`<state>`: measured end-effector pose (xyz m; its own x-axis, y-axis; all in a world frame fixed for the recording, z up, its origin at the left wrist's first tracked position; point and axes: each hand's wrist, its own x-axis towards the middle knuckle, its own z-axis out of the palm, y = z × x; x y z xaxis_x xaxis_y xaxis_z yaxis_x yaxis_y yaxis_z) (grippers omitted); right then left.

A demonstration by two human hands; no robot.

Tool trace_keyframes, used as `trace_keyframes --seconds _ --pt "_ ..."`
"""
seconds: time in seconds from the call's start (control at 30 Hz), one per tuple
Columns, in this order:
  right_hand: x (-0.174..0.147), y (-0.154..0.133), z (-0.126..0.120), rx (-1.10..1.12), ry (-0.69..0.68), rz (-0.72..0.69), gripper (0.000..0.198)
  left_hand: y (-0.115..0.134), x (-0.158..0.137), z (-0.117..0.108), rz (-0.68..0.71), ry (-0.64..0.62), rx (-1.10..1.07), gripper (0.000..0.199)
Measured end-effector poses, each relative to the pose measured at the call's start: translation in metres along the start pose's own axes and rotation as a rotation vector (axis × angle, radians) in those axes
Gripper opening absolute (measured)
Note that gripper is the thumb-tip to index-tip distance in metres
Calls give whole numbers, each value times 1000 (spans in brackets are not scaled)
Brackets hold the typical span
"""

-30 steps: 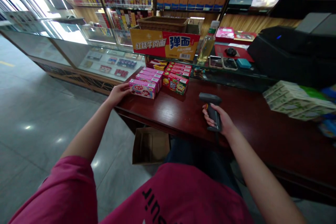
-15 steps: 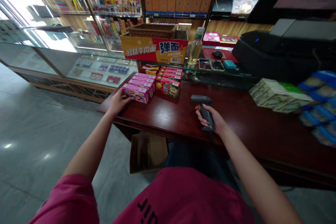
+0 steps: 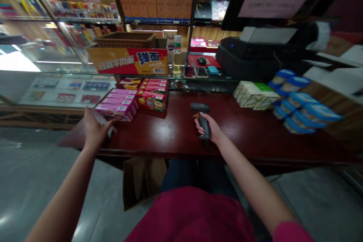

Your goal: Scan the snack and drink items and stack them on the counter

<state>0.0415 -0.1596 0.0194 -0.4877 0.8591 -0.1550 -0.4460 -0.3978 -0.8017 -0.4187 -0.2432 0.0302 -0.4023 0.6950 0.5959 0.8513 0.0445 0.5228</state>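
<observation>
My right hand [image 3: 208, 126] is wrapped round the handle of a dark grey barcode scanner [image 3: 203, 123], held over the brown counter with its head toward the left. At the left end of the counter, my left hand [image 3: 95, 126] is smeared by motion. A pale, blurred item [image 3: 101, 118] shows between its thumb and fingers; its kind cannot be made out. Just beyond that hand sit several pink boxes [image 3: 117, 104] stacked in a row. Several red boxes [image 3: 153, 96] stand to their right, with yellow-and-red packets [image 3: 129, 83] behind.
White-green cartons [image 3: 252, 96] and blue-lidded tubs [image 3: 306, 111] stand on the right of the counter [image 3: 176, 132]. A noodle carton [image 3: 130, 60], bottle [image 3: 177, 58] and phones [image 3: 195, 72] rest on the glass shelf. An open cardboard box [image 3: 143, 181] lies below the counter's edge.
The view has turned to the right. My left hand has come off the front pink box, and a pale item now shows in it. My right hand still grips the scanner.
</observation>
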Motion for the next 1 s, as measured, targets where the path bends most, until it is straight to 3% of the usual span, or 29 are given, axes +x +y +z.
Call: trace_keyframes --seconds 0.1,0.2,0.33,0.43,0.57,0.67,0.73,0.87,1.0 --pt "-6 -16 -24 53 103 -46 26 45 -17 7 188 66 136 96" --pt "-16 -36 -58 81 201 -111 30 104 -28 35 402 58 30 81" --pt "-43 -62 -106 86 344 -227 33 196 -43 114 703 -213 -186 75" --pt "-73 -77 -139 61 423 -282 36 269 -56 194 791 -449 -368 68" --pt "-111 -89 -170 33 519 -362 40 370 -72 299 656 -604 -657 68" --pt "-123 -93 -180 64 572 -442 42 437 -82 362 391 -526 -776 70" --pt "-123 -94 -182 80 593 -463 42 469 -87 391 267 -457 -793 70" --pt "-115 -92 -180 42 603 -436 41 494 -91 420 184 -439 -774 58" --pt "-117 -90 -178 22 584 -424 37 480 -84 417 203 -549 -760 42"
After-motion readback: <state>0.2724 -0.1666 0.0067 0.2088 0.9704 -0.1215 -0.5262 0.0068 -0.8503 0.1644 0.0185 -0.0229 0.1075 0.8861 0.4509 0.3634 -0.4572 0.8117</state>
